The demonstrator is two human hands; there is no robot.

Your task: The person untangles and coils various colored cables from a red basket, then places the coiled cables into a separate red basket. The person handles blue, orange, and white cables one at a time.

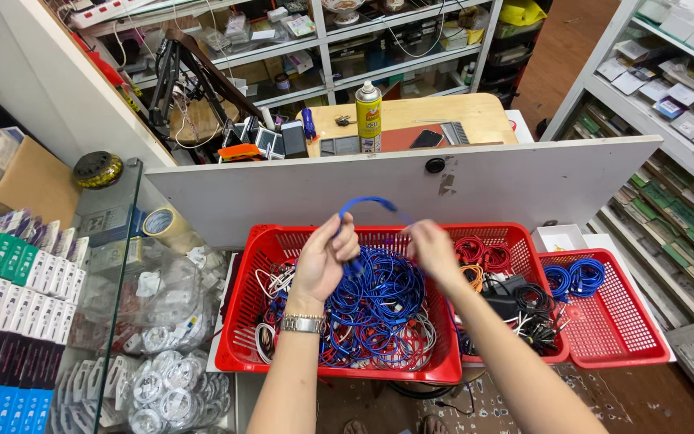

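Blue cable (371, 202), thin and flexible, arches in a loop at the centre of the frame, its span running left to right between both raised hands. Left hand (324, 259), wearing a metal wristwatch (302, 324), is closed around one end; right hand (433, 251) pinches the other. Directly below sits a red plastic mesh basket (260, 269) heaped with tangled blue, red and white cables (379, 309).
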